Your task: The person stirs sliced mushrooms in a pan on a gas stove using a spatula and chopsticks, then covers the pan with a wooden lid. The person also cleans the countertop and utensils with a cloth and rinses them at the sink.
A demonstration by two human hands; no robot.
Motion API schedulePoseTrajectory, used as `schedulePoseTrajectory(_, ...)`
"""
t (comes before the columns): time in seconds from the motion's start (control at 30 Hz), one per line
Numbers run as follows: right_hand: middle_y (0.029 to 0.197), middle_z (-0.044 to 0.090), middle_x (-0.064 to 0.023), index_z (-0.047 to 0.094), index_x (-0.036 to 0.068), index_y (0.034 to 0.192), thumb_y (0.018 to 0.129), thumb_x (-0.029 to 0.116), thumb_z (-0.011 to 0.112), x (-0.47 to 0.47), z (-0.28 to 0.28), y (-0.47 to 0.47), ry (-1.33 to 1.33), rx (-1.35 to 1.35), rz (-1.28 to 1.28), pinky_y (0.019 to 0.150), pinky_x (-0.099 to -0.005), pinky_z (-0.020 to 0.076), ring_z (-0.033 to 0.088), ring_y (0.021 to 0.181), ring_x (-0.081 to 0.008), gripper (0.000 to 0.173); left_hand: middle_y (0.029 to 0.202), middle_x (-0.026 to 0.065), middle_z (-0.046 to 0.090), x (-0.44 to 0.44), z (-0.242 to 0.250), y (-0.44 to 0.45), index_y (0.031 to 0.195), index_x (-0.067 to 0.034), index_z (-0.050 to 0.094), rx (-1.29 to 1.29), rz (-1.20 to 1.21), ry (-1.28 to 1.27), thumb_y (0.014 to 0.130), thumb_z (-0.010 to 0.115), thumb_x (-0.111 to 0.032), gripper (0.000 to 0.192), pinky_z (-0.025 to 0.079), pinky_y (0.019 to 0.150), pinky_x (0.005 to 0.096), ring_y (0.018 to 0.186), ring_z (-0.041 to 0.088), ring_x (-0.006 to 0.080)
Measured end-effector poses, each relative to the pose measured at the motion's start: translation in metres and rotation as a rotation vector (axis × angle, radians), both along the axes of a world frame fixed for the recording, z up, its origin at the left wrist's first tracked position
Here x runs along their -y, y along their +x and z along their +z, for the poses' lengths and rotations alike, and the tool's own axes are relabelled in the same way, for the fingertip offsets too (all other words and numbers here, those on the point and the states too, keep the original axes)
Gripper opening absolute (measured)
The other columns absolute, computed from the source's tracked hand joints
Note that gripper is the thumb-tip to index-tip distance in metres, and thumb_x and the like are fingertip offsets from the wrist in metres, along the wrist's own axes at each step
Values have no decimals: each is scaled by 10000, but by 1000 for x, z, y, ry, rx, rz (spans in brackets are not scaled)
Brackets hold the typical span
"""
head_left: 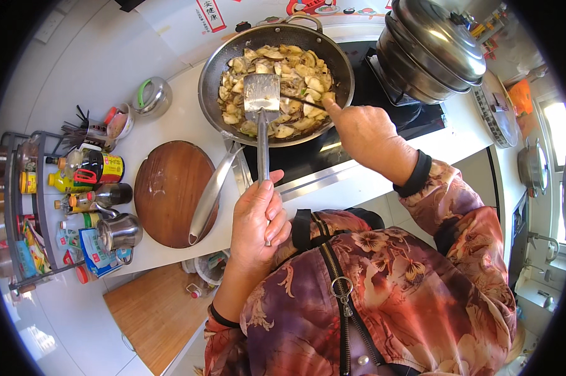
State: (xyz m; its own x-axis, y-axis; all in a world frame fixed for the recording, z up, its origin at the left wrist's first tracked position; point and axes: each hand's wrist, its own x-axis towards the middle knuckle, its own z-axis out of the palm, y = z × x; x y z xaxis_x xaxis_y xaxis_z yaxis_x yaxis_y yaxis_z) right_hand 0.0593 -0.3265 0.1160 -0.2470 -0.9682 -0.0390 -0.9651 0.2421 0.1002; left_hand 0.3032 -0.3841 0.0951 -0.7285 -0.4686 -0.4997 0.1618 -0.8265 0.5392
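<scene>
My left hand grips the handle of a metal spatula, whose flat blade is held over a large wok. Sliced, browned food, perhaps eggplant or potato, covers the wok's bottom. In my right hand are dark chopsticks, reaching over the food toward the spatula blade. Whether their tips touch the blade or the food cannot be told. The wok stands on a black glass cooktop, its long metal handle pointing toward me over a round wooden cutting board.
A stacked steamer pot stands right of the wok. Left are a steel kettle, sauce bottles, a wire rack, a bowl and a lidded metal pot. Below the counter edge is a wooden board.
</scene>
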Motion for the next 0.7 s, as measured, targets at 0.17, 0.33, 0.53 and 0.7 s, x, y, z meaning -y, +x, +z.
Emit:
schedulePoseTrajectory(0.17, 753, 654, -138, 470, -6, 1333, 779, 47, 568, 1, 1, -6, -67, 26, 30, 591, -423, 518, 662, 682, -322, 565, 647, -33, 384, -3, -4, 5, 1264, 24, 500, 22, 14, 20, 1041, 415, -247, 361, 256, 323, 207, 373, 270, 31)
schedulePoseTrajectory(0.33, 767, 664, -138, 452, 8, 1344, 777, 58, 581, 7, -9, 16, -10, 77, 115, 565, -414, 520, 670, 657, -319, 583, 650, -33, 381, -2, 0, 5, 1262, 23, 503, -37, -13, 62, 1039, 419, -238, 354, 258, 331, 206, 378, 275, 30)
schedulePoseTrajectory(0.53, 716, 657, -146, 456, 7, 1328, 776, 67, 585, 20, -16, 8, -59, 57, 123, 528, -409, 514, 668, 619, -313, 570, 636, -26, 387, -11, 6, 8, 1214, -45, 548, -8, -58, 72, 1038, 431, -245, 291, 283, 345, 217, 382, 293, 50)
schedulePoseTrajectory(0.7, 696, 666, -144, 493, -29, 1242, 786, 71, 572, 18, -18, 6, -135, 56, 141, 540, -395, 529, 680, 622, -293, 473, 637, -28, 385, -9, 5, 11, 1226, -38, 540, -5, -44, 53, 1037, 433, -245, 299, 280, 348, 215, 385, 293, 48)
